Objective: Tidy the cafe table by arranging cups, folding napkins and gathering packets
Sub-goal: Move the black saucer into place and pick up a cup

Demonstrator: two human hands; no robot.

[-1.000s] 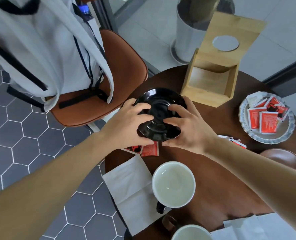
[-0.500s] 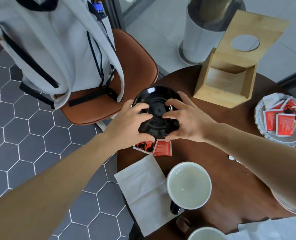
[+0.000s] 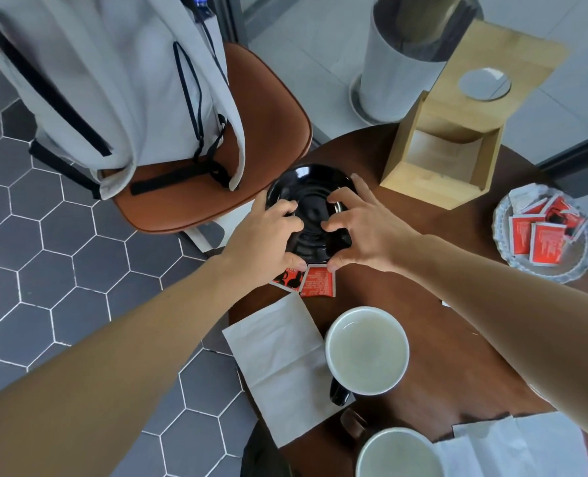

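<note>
Both hands are gripping the glossy black round saucer (image 3: 311, 197) at the far left edge of the dark brown round wooden surface (image 3: 458, 339). The left hand (image 3: 265, 235) and right hand (image 3: 368, 228) are curling their fingers over its opposite rims, hiding the near part. Two red paper packets (image 3: 315, 282) are lying just beside its near rim, one partly hidden under the left hand. A white unfolded napkin (image 3: 285, 359) is overhanging the left edge, touching a white-lined cup (image 3: 366, 349). A second cup (image 3: 397, 454) and another white napkin (image 3: 513, 445) are being cut off at the near edge. A clear glass dish (image 3: 557, 271) of red packets is sitting at the right edge. A pale wooden box (image 3: 447, 149) is standing at the far edge. Bare room is lying between saucer and dish.
</note>
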